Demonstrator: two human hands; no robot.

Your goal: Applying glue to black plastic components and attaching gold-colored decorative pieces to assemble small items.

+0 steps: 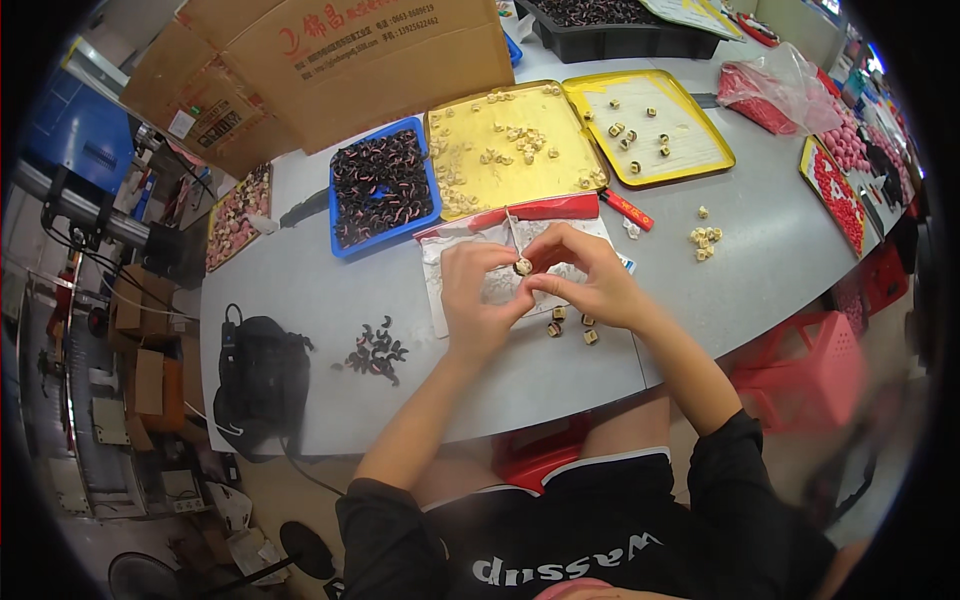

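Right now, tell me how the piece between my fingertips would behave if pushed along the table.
The piece is probably light, being tiny beside your left hand. It may roll, as its visible side looks rounded. It could slide too, since the table looks smooth.

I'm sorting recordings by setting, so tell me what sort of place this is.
Probably a small assembly workshop: a blue tray of dark curved pieces and a yellow tray of small cream pieces share a grey worktable near a large cardboard box.
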